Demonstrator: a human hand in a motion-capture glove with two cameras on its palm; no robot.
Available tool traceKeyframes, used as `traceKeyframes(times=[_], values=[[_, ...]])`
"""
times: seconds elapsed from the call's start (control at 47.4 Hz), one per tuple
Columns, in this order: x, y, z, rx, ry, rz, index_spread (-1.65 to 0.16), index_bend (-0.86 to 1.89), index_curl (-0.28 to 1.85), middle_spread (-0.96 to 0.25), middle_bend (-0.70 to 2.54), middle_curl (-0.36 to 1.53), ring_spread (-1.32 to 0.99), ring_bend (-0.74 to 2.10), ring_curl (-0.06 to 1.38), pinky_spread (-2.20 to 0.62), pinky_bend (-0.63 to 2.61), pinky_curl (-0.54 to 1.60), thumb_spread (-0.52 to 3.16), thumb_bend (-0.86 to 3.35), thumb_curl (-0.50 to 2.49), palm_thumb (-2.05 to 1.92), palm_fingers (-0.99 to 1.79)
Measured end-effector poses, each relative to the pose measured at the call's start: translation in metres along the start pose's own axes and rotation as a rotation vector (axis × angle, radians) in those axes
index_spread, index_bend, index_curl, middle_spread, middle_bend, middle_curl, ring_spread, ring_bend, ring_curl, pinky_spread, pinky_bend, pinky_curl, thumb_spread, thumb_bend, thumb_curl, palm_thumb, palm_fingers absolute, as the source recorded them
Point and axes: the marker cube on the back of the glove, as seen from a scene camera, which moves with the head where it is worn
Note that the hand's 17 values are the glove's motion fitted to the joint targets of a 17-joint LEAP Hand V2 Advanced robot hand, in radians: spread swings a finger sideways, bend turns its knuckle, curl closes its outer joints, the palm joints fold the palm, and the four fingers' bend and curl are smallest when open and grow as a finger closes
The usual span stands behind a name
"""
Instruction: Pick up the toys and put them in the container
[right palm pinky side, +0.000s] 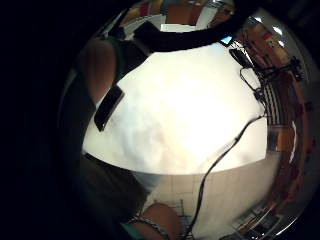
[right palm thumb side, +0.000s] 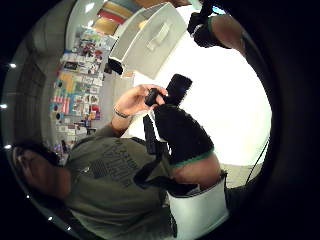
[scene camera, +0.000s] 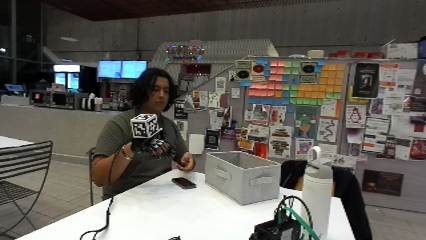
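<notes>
No toys showed anywhere on the counter (scene camera: 166, 210); I could not see one in any view. One grey container (scene camera: 242, 176) sat open-topped near the middle of the counter, within easy reach of the seated person, presumably so toys could be dropped straight in. A small dark phone-like object (scene camera: 184, 182) lay flat just beside it. The gloved right hand (scene camera: 152, 147) was raised at chest height, well above the counter, its fingers seemingly loosely curled with nothing visibly in them. The bare hand (right palm thumb side: 136, 98) held a small dark object (right palm thumb side: 151, 96), apparently working at the glove.
</notes>
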Motion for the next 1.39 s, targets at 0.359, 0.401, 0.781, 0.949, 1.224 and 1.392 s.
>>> traceKeyframes(times=[0.359, 0.401, 0.781, 0.949, 1.224, 1.392], values=[[0.004, 0.003, 0.002, -0.003, -0.012, -0.02, -0.44, 0.22, 0.51, -0.18, 0.19, 0.4, -0.2, 0.51, 0.18, 0.02, 0.52, 0.34, 1.38, -0.03, 0.22, -0.04, 0.35], [0.005, 0.002, 0.002, -0.002, -0.017, -0.019, -0.44, 0.22, 0.51, -0.18, 0.19, 0.4, -0.2, 0.51, 0.18, 0.02, 0.52, 0.34, 1.38, -0.03, 0.22, -0.04, 0.36], [0.007, 0.002, 0.008, -0.008, -0.023, -0.021, -0.44, 0.22, 0.51, -0.17, 0.19, 0.39, -0.2, 0.52, 0.18, 0.03, 0.52, 0.34, 1.38, -0.03, 0.23, -0.04, 0.35], [0.004, 0.005, 0.012, -0.019, -0.035, -0.029, -0.44, 0.22, 0.51, -0.17, 0.19, 0.39, -0.2, 0.52, 0.18, 0.02, 0.52, 0.34, 1.38, -0.03, 0.23, -0.04, 0.35], [-0.002, 0.006, 0.016, -0.009, -0.044, -0.024, -0.44, 0.22, 0.52, -0.17, 0.19, 0.39, -0.2, 0.51, 0.18, 0.02, 0.52, 0.34, 1.38, -0.03, 0.23, -0.04, 0.35], [0.005, 0.004, 0.016, -0.016, -0.036, -0.027, -0.44, 0.22, 0.52, -0.17, 0.19, 0.39, -0.2, 0.51, 0.18, 0.02, 0.52, 0.34, 1.38, -0.03, 0.23, -0.04, 0.35]])
